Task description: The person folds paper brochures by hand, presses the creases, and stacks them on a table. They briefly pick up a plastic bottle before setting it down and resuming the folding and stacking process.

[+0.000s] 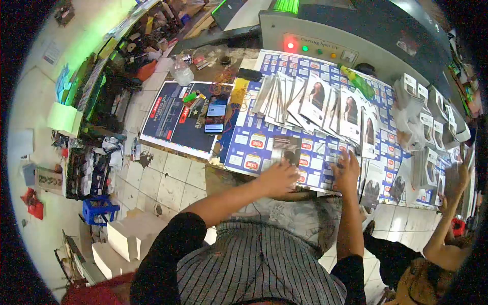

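My left hand [279, 178] is over the near edge of the blue-and-white printed sheet [239, 147], its fingers apart at the lower edge of a dark printed card [285, 146]. To its right, my right hand [347, 172] is raised over the same sheet with fingers spread and bent, nothing visible between them. Just beyond both hands lies a fanned heap of white leaflets [316, 99] with a dark-haired figure printed on them. A dark leaflet [373, 184] lies to the right of my right hand, partly over the table edge.
A phone [215, 115] lies on a dark poster [175, 114] at the left. At the back, a grey machine [320, 40] has a lit button panel. Plastic-wrapped leaflet stacks [432, 122] stand at the right, near another person's hand [460, 175]. A blue stool [100, 209] stands on the floor.
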The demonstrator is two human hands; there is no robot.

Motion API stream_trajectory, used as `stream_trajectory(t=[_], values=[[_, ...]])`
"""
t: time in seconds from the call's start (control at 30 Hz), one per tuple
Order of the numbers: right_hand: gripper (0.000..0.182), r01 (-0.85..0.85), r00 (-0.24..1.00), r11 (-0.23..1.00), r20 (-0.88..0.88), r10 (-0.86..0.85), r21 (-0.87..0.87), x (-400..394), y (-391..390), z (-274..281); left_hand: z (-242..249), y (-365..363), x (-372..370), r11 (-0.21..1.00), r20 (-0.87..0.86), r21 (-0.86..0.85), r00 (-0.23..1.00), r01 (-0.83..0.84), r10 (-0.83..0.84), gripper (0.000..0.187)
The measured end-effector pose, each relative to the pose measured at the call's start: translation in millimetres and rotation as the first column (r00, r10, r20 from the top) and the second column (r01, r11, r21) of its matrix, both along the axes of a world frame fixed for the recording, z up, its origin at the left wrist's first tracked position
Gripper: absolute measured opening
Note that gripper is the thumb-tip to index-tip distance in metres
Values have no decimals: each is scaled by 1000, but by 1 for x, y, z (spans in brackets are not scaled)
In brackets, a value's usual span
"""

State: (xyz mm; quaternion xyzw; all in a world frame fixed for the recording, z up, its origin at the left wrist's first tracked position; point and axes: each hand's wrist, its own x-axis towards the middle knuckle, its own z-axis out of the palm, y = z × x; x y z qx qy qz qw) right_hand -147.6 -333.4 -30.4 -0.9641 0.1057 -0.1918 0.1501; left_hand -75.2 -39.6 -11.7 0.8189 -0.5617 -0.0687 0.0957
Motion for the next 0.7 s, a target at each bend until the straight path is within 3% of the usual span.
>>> stream_trajectory(t=[0.07,0.1,0.13,0.2,0.23,0.27,0.3,0.33,0.37,0.4,0.53,0.57,0.6,0.67,0.7], values=[[54,41,999,996,23,-43,82,-17,-11,-3,-7,2,-9,984,106,-172,994,38,-20,48],[51,79,996,984,38,-86,163,-27,-14,-3,4,2,-6,939,49,-342,999,28,-12,36],[51,81,996,983,36,-88,164,-36,-18,-3,14,2,0,939,47,-341,999,29,-13,36],[45,101,994,953,-3,-105,286,-59,-24,-1,50,0,18,852,113,-503,966,-147,233,30],[40,123,992,966,12,-129,229,-69,-27,-1,73,-3,27,697,-181,-593,911,-402,371,24],[40,173,984,961,3,-178,217,-78,-30,0,97,-7,39,507,-476,-577,768,-641,429,17],[37,198,978,957,26,-208,210,-84,-33,3,121,-15,54,320,-577,-628,700,-709,419,14],[35,213,972,956,51,-228,203,-88,-38,4,143,-23,65,190,-544,-695,679,-694,493,12],[31,256,960,937,54,-275,237,-92,-43,4,133,-30,92,6,-602,-756,700,-654,384,13],[31,270,955,935,57,-290,229,-98,-47,7,136,-39,109,-21,-577,-759,659,-650,483,12],[33,366,920,904,60,-387,221,-107,-59,3,95,-80,149,317,-583,-602,675,-733,453,26],[37,379,919,908,43,-392,181,-109,-63,1,97,-86,143,456,-468,-472,653,-754,595,30],[41,402,912,905,25,-409,138,-114,-67,2,91,-93,143,477,-473,-476,673,-738,569,30],[64,490,872,872,-11,-490,13,-121,-71,-1,69,-102,147,573,-209,-415,687,-707,696,30],[68,501,855,865,-138,-501,-33,-124,-71,1,72,-102,146,632,-165,-335,704,-699,691,34]])
